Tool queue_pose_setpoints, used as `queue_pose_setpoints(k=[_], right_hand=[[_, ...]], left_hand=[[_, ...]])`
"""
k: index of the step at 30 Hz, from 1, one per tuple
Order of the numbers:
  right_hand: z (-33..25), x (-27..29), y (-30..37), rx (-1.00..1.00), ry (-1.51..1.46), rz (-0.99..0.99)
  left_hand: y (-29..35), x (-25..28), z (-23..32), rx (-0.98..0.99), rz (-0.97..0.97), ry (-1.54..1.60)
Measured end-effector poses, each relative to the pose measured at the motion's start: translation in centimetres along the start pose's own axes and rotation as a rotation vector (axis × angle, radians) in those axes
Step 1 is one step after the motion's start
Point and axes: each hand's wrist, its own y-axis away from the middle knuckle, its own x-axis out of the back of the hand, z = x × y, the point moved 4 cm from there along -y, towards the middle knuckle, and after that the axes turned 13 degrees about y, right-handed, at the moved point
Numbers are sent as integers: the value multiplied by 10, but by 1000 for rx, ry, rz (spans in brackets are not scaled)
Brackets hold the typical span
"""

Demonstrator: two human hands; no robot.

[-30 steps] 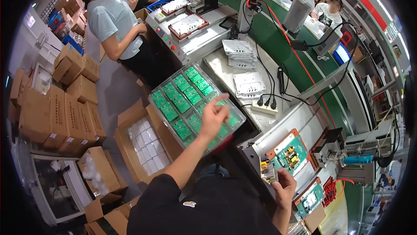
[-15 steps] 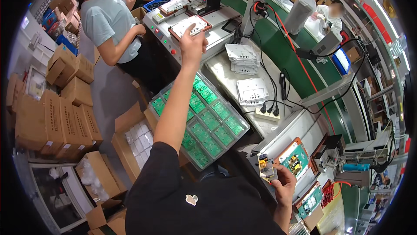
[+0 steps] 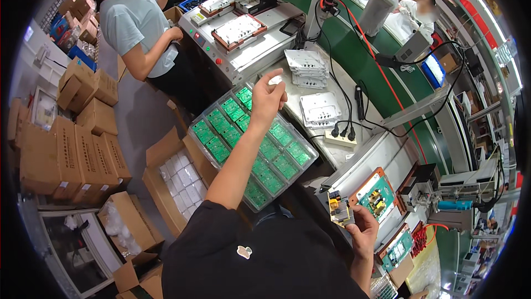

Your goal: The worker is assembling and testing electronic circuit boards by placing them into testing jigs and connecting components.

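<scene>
The left hand (image 3: 268,95) is up in the air over the clear tray of green circuit boards (image 3: 251,147), fingers curled around a small white piece. The right hand (image 3: 362,227) pinches a small circuit board (image 3: 338,206) near the green board in an orange frame (image 3: 376,195). The tray sits on the grey desk (image 3: 343,100). Brown boxes (image 3: 66,155) fill the floor.

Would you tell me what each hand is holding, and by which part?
The right hand pinches a small circuit board by its lower edge. The left hand holds something small and white; the grip cannot be told.
</scene>
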Motion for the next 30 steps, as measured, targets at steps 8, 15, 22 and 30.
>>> queue_pose_setpoints(k=[8,15,22,30], right_hand=[[7,-1,0,8,-49,20],[19,6,8,38,11,60],[24,11,16,74,-44,106],[25,15,17,98,-46,91]], left_hand=[[0,0,31,-142,70,-14],[56,-47,0,105,-252,-48],[66,-48,-6,139,-249,-18],[69,-55,-9,103,-238,-6]])
